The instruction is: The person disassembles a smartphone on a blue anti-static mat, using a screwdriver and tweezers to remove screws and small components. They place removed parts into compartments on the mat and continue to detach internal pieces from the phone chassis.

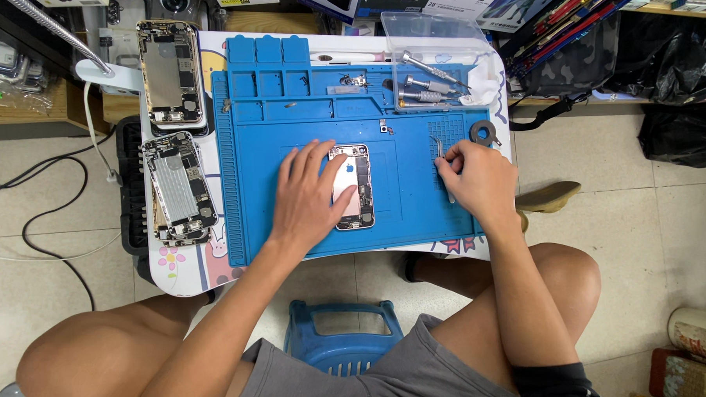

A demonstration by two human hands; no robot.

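A pink-backed phone housing (355,183) lies face down in the middle of a blue silicone work mat (416,212). My left hand (310,196) rests flat on the housing's left side, fingers spread, pressing it to the mat. Right of it, my right hand (477,178) closes on a pair of metal tweezers (440,148) whose tips curve up over the mat's gridded patch. A small dark ring part (485,133) lies just beyond my right hand at the mat's edge.
Two opened phone chassis (170,72) (179,187) lie on the small white table's left side. A clear plastic box (434,62) holds several screwdrivers at the back right. A lamp arm (58,33) reaches in at top left. A blue stool (338,340) sits between my knees.
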